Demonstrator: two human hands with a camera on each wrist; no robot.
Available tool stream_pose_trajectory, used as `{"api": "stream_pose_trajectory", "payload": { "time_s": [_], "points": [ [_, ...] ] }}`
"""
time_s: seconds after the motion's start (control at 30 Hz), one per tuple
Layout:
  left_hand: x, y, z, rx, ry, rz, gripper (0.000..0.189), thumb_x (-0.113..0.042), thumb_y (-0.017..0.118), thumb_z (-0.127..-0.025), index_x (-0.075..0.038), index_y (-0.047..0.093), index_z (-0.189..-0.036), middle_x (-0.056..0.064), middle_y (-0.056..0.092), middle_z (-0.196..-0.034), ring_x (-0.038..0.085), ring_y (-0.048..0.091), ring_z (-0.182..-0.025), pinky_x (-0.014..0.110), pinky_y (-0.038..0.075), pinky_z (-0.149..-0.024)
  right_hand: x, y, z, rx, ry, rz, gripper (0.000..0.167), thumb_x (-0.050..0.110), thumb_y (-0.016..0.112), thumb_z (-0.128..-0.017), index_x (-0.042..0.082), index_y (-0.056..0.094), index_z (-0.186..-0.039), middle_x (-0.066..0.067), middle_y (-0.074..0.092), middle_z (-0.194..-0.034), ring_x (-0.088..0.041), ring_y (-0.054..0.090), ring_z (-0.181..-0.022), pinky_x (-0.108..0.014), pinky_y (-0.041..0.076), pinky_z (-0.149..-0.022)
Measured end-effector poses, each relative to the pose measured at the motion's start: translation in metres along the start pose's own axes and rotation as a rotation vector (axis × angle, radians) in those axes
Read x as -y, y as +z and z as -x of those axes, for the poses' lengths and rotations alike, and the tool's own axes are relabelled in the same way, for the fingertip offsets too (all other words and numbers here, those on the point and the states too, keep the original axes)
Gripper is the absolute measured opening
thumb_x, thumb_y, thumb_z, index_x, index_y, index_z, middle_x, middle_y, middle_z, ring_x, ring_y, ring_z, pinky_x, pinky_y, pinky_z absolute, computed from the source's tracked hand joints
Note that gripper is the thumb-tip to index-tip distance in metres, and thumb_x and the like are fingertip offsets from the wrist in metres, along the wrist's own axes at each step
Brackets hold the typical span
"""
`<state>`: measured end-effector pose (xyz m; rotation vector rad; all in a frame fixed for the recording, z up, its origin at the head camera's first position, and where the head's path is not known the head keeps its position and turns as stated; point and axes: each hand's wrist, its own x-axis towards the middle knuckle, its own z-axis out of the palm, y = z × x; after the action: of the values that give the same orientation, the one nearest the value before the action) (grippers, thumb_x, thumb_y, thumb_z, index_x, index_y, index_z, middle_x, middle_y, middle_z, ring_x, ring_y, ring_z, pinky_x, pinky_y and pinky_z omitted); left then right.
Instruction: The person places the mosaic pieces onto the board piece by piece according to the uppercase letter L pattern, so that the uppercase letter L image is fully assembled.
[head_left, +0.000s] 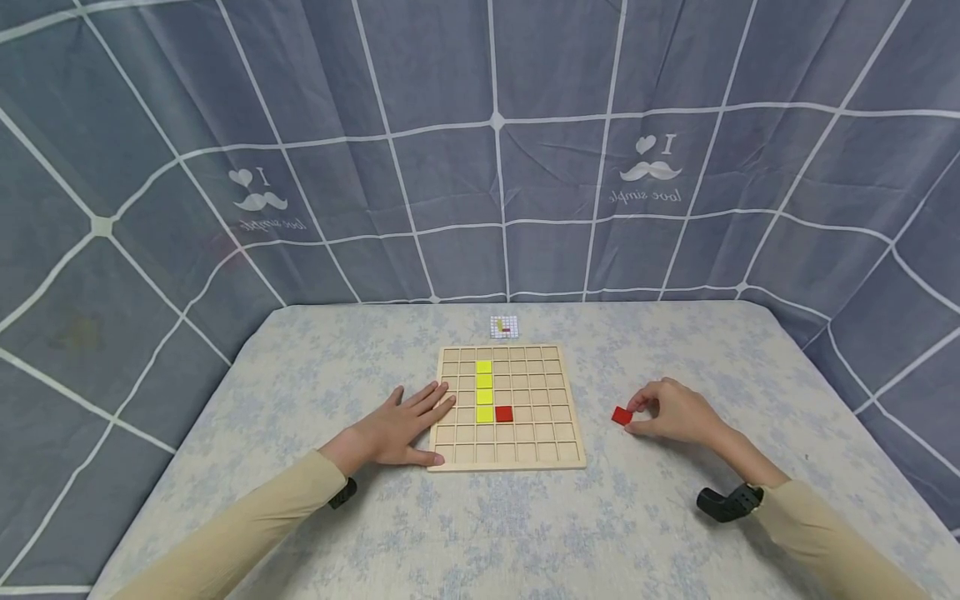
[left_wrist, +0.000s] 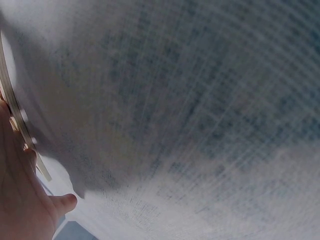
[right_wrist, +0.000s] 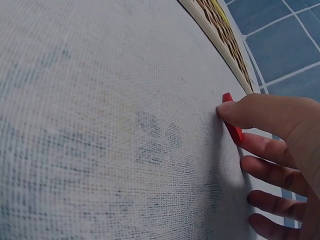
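A wooden grid board lies on the table. Several yellow square tiles form a column in it, and one red tile sits just right of the lowest yellow one. My left hand rests with spread fingers on the board's left edge, its thumb at the near left corner. To the right of the board, my right hand pinches a second red tile between thumb and index finger. In the right wrist view this red tile is tilted close over the tablecloth, with the other fingers loosely bent below.
Behind the board lies a small card printed with a grid and coloured squares. A pale blue floral cloth covers the table. Blue-grey curtains with white lines enclose its back and sides. Each wrist wears a black strap device.
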<state>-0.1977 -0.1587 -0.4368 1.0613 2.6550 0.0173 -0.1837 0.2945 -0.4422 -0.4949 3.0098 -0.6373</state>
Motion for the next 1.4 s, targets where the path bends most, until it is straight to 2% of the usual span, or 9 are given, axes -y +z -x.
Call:
{"api": "stream_pose_trajectory", "payload": {
  "time_s": [0.3, 0.6, 1.0, 1.2, 1.4],
  "points": [
    [-0.001, 0.000, 0.002, 0.004, -0.008, 0.004, 0.092, -0.068, 0.050, -0.088, -0.018, 0.013, -0.157, 0.007, 0.005, -0.164, 0.027, 0.008, -0.151, 0.066, 0.014, -0.113, 0.002, 0.005, -0.005, -0.043, -0.042, 0.030, 0.021, 0.030, 0.082, -0.071, 0.017, 0.074, -0.087, 0.007, 0.065, -0.079, -0.007, 0.046, -0.070, -0.024, 0.039, -0.057],
    [-0.001, -0.002, 0.004, 0.000, -0.002, 0.016, 0.091, -0.066, 0.051, -0.089, -0.017, 0.014, -0.156, 0.008, 0.005, -0.164, 0.028, 0.008, -0.151, 0.067, 0.014, -0.113, 0.020, 0.009, -0.020, -0.087, -0.070, 0.017, 0.020, 0.026, 0.082, -0.070, 0.017, 0.075, -0.087, 0.007, 0.067, -0.082, -0.009, 0.053, -0.075, -0.026, 0.044, -0.061],
    [-0.001, -0.006, 0.006, -0.003, -0.003, 0.010, 0.091, -0.065, 0.051, -0.089, -0.016, 0.014, -0.156, 0.009, 0.006, -0.163, 0.028, 0.009, -0.151, 0.067, 0.015, -0.112, 0.056, 0.018, -0.046, -0.067, -0.117, -0.033, 0.022, 0.029, 0.080, -0.071, 0.021, 0.075, -0.091, 0.007, 0.067, -0.085, -0.012, 0.056, -0.082, -0.025, 0.044, -0.063],
    [0.000, -0.005, 0.005, 0.002, -0.002, 0.009, 0.091, -0.066, 0.051, -0.089, -0.017, 0.013, -0.156, 0.008, 0.005, -0.164, 0.028, 0.008, -0.151, 0.067, 0.015, -0.112, 0.072, 0.025, -0.057, -0.071, -0.167, -0.054, 0.022, 0.031, 0.080, -0.071, 0.022, 0.075, -0.090, 0.009, 0.069, -0.086, -0.011, 0.056, -0.082, -0.026, 0.044, -0.064],
    [0.001, -0.003, 0.002, 0.019, -0.001, -0.009, 0.093, -0.069, 0.048, -0.088, -0.020, 0.009, -0.157, 0.006, 0.002, -0.164, 0.025, 0.005, -0.151, 0.066, 0.015, -0.113, 0.086, 0.032, -0.064, -0.023, -0.191, -0.076, 0.023, 0.032, 0.079, -0.069, 0.023, 0.076, -0.090, 0.012, 0.069, -0.088, -0.009, 0.053, -0.080, -0.025, 0.042, -0.064]
  ]
}}
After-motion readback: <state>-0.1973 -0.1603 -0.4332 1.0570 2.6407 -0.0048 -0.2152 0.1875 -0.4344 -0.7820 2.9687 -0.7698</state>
